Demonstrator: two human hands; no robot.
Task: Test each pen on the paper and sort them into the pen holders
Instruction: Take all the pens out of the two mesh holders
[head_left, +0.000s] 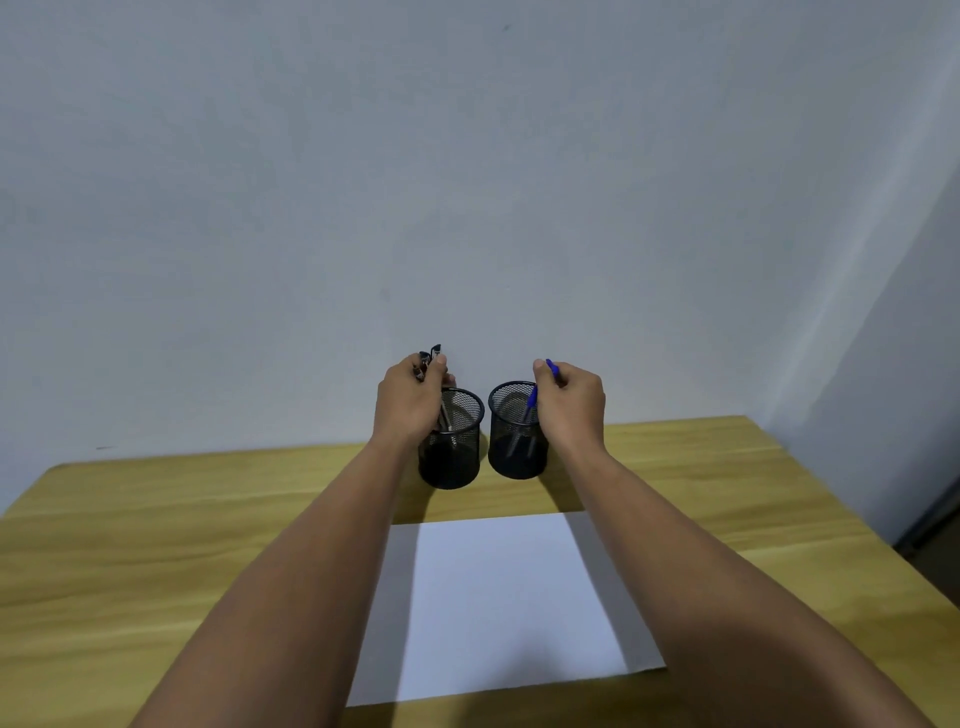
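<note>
A pale wall (467, 182) fills the space beyond both hands. Under them lies a yellow wooden counter (156, 545), and a white sheet of paper (498, 603) lies flat on it between the two forearms, nearer the person than the hands.

Two black mesh pen holders (451, 457) stand side by side just beyond the paper, close together; whether they touch is unclear. The left hand (410, 402) is over the left holder, fingers curled round a bunch of dark pens (430, 356) whose tops stick up above the knuckles and whose shafts run down into the cup. The right hand (571, 405) is at the right holder (517, 447), pinching a blue pen (551, 367). This pen stands steeply, its upper end tilted slightly right, its lower part inside the cup beside other pale shafts.
</note>
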